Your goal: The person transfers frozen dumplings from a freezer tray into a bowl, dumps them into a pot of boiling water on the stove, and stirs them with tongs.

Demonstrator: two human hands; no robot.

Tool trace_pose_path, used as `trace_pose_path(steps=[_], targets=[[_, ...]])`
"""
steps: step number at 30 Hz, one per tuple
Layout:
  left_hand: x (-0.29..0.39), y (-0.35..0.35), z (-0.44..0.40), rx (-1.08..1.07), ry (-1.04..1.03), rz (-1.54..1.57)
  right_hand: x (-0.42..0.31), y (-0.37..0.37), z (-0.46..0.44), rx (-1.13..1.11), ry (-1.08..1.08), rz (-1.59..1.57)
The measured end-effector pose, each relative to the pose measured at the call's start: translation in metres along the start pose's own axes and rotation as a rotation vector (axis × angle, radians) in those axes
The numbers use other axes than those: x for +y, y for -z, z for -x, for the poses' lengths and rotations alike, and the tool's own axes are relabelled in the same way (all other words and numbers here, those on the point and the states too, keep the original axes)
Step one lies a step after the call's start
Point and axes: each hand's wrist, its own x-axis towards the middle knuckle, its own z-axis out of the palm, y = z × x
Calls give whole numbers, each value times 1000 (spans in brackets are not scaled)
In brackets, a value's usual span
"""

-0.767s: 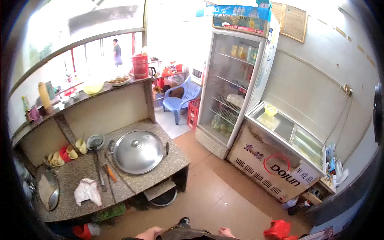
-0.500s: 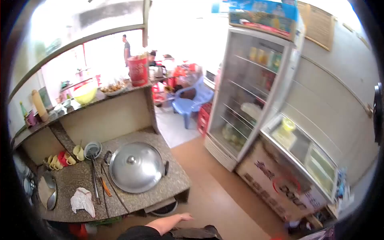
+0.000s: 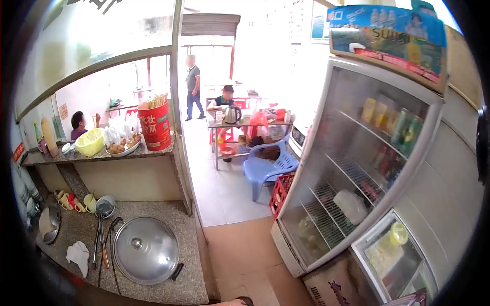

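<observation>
Probably for steady support, the head view's lidded pan (image 3: 153, 257) sits flat on the counter (image 3: 193, 257), knob up, its handle-to-handle long axis slanting upper left to lower right. Perhaps the left forearm (image 3: 232, 303) edges in; whether the hands are apart, together or gripping, I cannot tell.

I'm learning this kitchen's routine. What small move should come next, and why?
Probably one step forward between the counter and the glass-door fridge: the floor there looks unobstructed, the blue chair stands beyond, and no hand touches the metal lid.
</observation>
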Motion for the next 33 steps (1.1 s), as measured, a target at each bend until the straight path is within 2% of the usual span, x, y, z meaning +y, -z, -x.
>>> trace_pose_path(steps=[4, 6, 8, 9, 10, 11, 13, 15, 18, 19, 20, 22, 26, 30, 33], targets=[[39, 56, -61, 70, 9, 85, -76, 42, -159, 14, 173, 46], [58, 91, -97, 88, 9, 112, -112, 26, -237, -32, 254, 43], [73, 129, -133, 100, 7, 122, -136, -22, -319, -147, 275, -21], [82, 150, -152, 106, 2, 127, -153, -43, -342, -161, 281, 90], [93, 172, -170, 110, -1, 126, -181, -66, -357, -171, 288, 204], [99, 189, -188, 107, -2, 129, -198, -96, -362, -280, 263, 165], [109, 222, -221, 94, -5, 119, -235, -119, -359, -471, 197, 139], [118, 258, -248, 95, -11, 106, -296, -126, -359, -562, 197, 167], [124, 313, -273, 126, -33, 121, -374, -124, -386, -592, 209, 160], [127, 331, -265, 171, -60, 265, -397, -122, -402, -588, 215, 159], [131, 342, -266, 176, -48, 256, -418, -122, -420, -586, 219, 161], [137, 376, -273, 348, -56, 448, -461, -125, -458, -586, 232, 183], [149, 459, -317, 429, 42, 581, -549, -133, -554, -619, 304, 287], [171, 557, -357, 502, 72, 718, -664, -143, -655, -681, 456, 456], [197, 660, -370, 606, -29, 914, -766, -149, -726, -716, 614, 625]])
